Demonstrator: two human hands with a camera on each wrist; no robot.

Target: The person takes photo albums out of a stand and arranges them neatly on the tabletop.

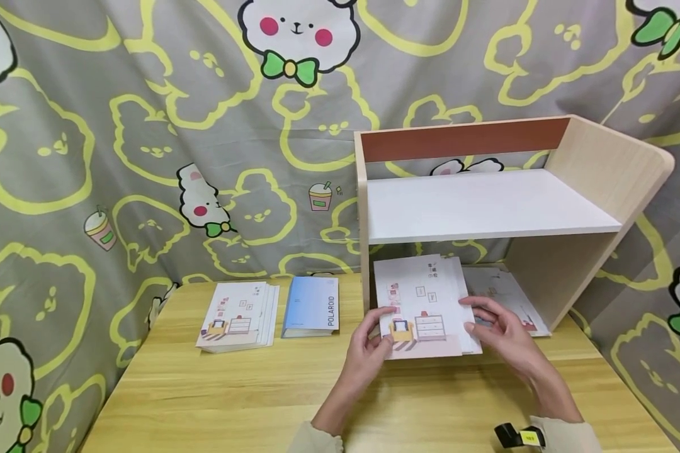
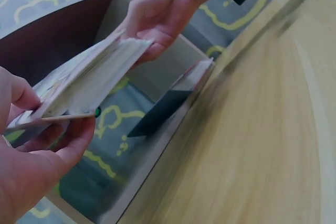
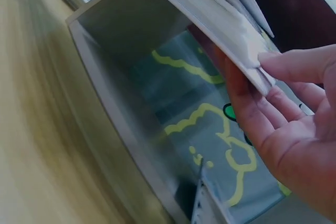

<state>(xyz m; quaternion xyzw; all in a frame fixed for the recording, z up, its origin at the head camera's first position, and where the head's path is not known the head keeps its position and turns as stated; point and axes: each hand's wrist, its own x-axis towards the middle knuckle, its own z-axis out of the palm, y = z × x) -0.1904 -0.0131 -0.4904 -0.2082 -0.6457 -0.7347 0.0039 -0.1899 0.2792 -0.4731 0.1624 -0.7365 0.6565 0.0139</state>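
1. Pinching the white booklets [image 1: 419,296] by opposite sides, with left hand [image 1: 369,345] and right hand [image 1: 509,332]; probably to keep them aligned;
2. Holding them before the shelf's [image 1: 487,201] lower opening, nearer its left edge;
3. Having the blue album [image 1: 310,305] and another white stack [image 1: 238,308] near the worktop's [image 1: 249,396] back edge; perhaps freeing room in front.

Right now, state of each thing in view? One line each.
Left hand: fingers gripping the held white booklet, left edge
Right hand: fingers gripping its right edge
Held white booklet: held up, cover showing
White booklet at far left: lying, cover up
Blue POLAROID book: lying closed, cover up
Booklet in shelf: partly hidden; flat or leaning, can't tell
Shelf unit: upright, open-fronted
Curtain: hanging
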